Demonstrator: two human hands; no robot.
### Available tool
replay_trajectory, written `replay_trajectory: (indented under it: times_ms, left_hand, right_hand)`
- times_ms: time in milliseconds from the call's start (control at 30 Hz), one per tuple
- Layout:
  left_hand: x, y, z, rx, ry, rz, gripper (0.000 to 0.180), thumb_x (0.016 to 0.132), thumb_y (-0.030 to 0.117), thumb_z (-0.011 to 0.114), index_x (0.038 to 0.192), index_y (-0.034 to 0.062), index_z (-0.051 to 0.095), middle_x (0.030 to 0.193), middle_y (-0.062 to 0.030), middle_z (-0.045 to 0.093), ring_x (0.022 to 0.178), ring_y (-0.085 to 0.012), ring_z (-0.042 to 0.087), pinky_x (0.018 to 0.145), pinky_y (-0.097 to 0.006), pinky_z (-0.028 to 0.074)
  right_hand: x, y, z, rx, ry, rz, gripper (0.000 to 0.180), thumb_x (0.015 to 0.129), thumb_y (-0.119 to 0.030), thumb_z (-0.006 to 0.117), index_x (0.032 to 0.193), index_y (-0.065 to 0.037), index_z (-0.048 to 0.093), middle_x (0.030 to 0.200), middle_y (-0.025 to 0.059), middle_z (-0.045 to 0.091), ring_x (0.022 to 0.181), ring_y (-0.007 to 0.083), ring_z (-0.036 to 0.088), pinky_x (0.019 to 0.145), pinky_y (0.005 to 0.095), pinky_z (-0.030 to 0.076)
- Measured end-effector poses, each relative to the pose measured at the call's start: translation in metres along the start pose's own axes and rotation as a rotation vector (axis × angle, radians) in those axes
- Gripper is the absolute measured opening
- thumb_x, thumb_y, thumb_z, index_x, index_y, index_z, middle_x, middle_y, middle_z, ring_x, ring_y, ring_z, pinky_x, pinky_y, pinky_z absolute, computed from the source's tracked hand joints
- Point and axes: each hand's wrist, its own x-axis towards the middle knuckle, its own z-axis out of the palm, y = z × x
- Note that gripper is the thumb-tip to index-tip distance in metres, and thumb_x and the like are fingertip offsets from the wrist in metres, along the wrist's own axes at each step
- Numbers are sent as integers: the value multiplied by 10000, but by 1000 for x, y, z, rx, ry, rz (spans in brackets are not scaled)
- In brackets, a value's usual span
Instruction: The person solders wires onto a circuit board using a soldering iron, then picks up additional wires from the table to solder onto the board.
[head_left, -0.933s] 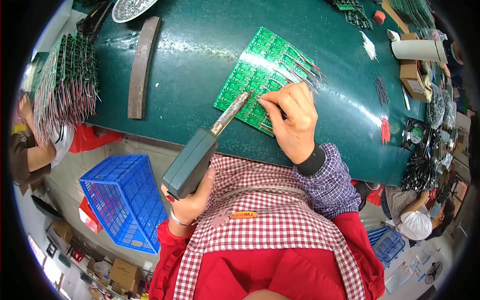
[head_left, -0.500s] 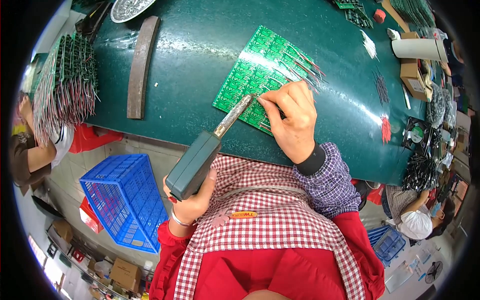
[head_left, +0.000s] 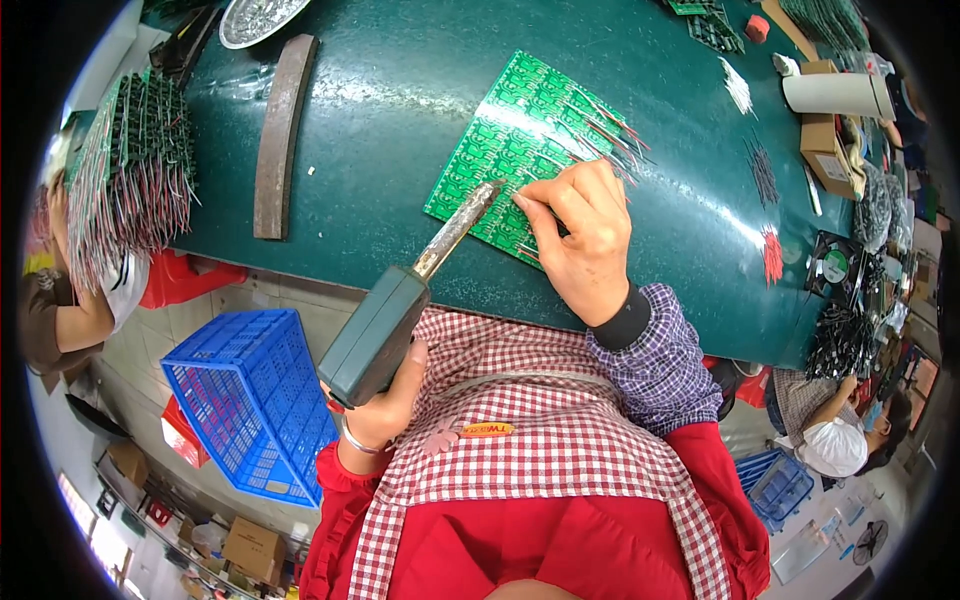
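Note:
A green circuit board panel (head_left: 480, 140) lies on the table, with several thin wires (head_left: 612, 132) in red, white and black along its right side. My left hand (head_left: 385, 400) is wrapped round the dark green handle of a soldering iron (head_left: 375, 335). The iron's metal barrel slants up to the right, its tip over the panel, a little left of my right fingertips. My right hand (head_left: 585, 240) rests over the panel's lower right part, thumb and forefinger pinched. What that pinch holds is too small and hidden to make out.
Loose white wires (head_left: 737, 88), black wires (head_left: 762, 172) and red wires (head_left: 772, 256) lie in bunches at right. A brown bar (head_left: 285, 140) and a metal dish (head_left: 258, 20) sit at left, near wired boards (head_left: 135, 160). Below stands a blue crate (head_left: 245, 400). Other people work on both sides.
The soldering iron has shifted slightly left with my left hand, and its tip has drawn away from my right fingertips. My right hand has barely moved.

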Motion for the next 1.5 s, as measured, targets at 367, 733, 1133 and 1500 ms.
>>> replay_trajectory:
  times_ms: [367, 733, 1133, 1500]
  left_hand:
    - [3, -4, 6, -108, 99, -70, 380, 809, -64, 640, 1182, -65, 569, 1015, -113, 653, 607, -99, 540, 522, -242, 433]
    - [16, 4, 14, -218, 161, -143, 384, 814, -45, 659, 1187, -59, 569, 1067, -125, 636, 771, -132, 604, 665, -263, 494]
    - [21, 9, 5, -125, 279, -86, 276, 820, -21, 663, 1090, -31, 608, 799, -47, 612, 542, -69, 493, 493, -221, 388]
    - [21, 18, 25, -156, 155, 102, 147, 764, 20, 737, 887, 27, 656, 798, -17, 647, 658, -86, 599, 587, -239, 472]
  right_hand:
    - [-2, -3, -7, -68, -27, 7, 148, 693, -31, 746, 794, -68, 644, 736, 54, 534, 735, 240, 536, 657, 363, 393]
    - [28, 140, -112, -483, 309, 105, 30, 790, -60, 682, 806, -46, 661, 801, 99, 604, 793, 282, 572, 705, 376, 456]
    - [73, 219, -104, -647, 301, 51, 30, 795, -75, 635, 802, -50, 621, 857, 118, 588, 855, 316, 557, 758, 410, 467]
    - [32, 214, -129, -668, 248, 87, 27, 886, -42, 566, 869, -20, 568, 853, 128, 565, 835, 317, 546, 738, 397, 444]
